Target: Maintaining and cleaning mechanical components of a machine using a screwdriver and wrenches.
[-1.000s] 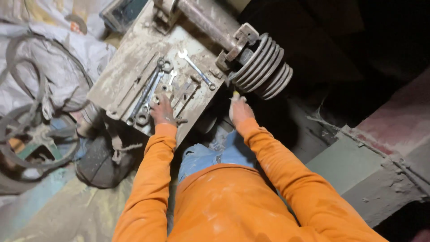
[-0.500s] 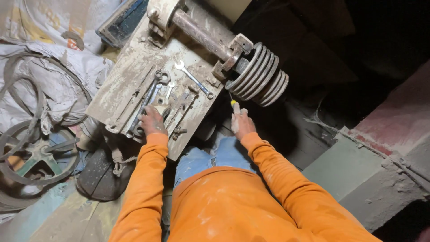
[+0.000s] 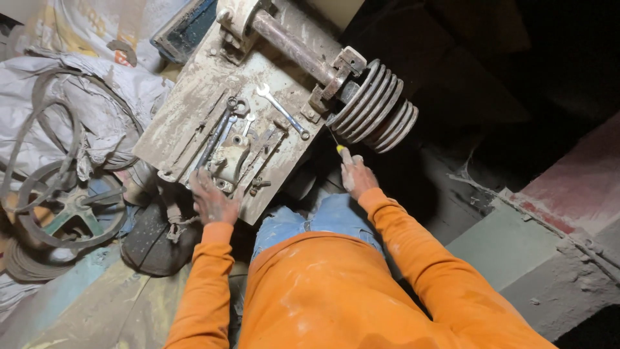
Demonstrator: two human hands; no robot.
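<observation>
I wear orange sleeves and look down on a dusty metal machine base plate (image 3: 187, 113) carrying a shaft with a grooved pulley (image 3: 374, 113). My left hand (image 3: 213, 200) rests at the plate's near edge, fingers on a grey metal bracket (image 3: 231, 161) among wrenches. A bright open-end wrench (image 3: 281, 110) lies further up the plate, and a long dark wrench (image 3: 216, 136) lies to its left. My right hand (image 3: 355, 174) is closed around a small screwdriver with a yellow tip (image 3: 339, 148), just below the pulley.
An old spoked wheel with belts (image 3: 64, 207) lies at the left on grey sacking (image 3: 97, 97). A dark rubber piece (image 3: 152, 239) sits near my left knee. A concrete ledge (image 3: 555, 258) runs along the right, with dark shadow behind the pulley.
The view has shifted so the plate sits lower in frame. My left hand slid back toward the plate's near edge. My right hand stays below the pulley with the screwdriver.
</observation>
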